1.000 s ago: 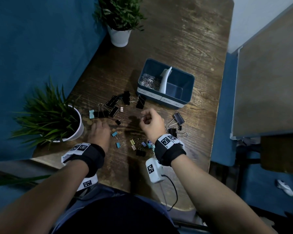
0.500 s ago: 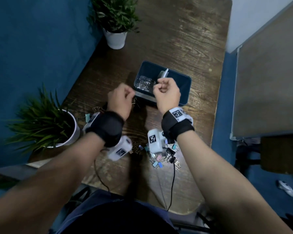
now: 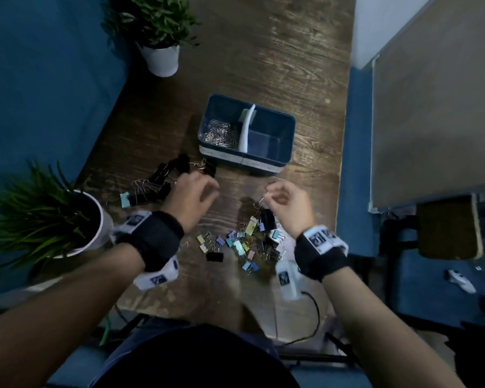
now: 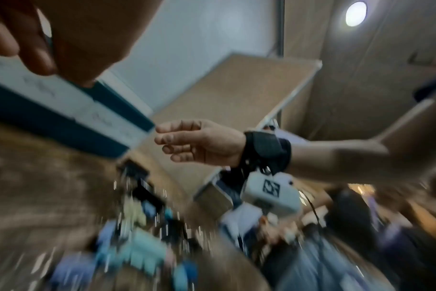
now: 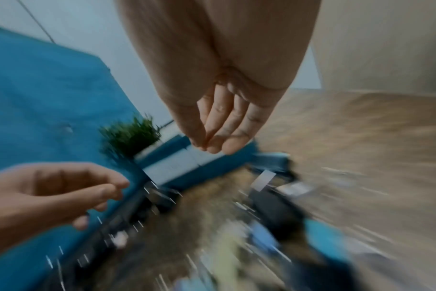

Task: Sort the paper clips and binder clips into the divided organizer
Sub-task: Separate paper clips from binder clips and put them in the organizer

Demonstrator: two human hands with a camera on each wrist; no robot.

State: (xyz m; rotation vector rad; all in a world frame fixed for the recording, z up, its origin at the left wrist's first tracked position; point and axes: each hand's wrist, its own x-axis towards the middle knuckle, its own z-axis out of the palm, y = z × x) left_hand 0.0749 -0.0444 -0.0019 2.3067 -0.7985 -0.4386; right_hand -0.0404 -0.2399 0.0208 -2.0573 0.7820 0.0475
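Note:
The blue divided organizer (image 3: 287, 130) stands mid-table, with silver paper clips (image 3: 221, 133) in its left compartment and a white divider (image 3: 248, 127) in the middle. Its right compartment shows nothing inside. Black binder clips (image 3: 163, 177) lie left of the organizer's front. Small coloured binder clips (image 3: 244, 242) are heaped nearer me. My left hand (image 3: 199, 191) hovers by the black clips with loosely curled fingers and nothing in it. Above the coloured heap, my right hand (image 3: 280, 196) also hangs loosely curled and empty. The wrist views are blurred; both hands (image 4: 184, 141) (image 5: 75, 189) look empty there.
A potted plant (image 3: 163, 57) stands at the back left and another (image 3: 39, 219) at the near left corner. The wooden table (image 3: 263, 51) ends close to the right of the organizer, with a tilted board (image 3: 431, 107) beyond. A black cable (image 3: 312, 312) hangs off the near edge.
Both hands were over the organizer half a second ago and have drawn back toward me, now above the clip piles. The head view has shifted slightly.

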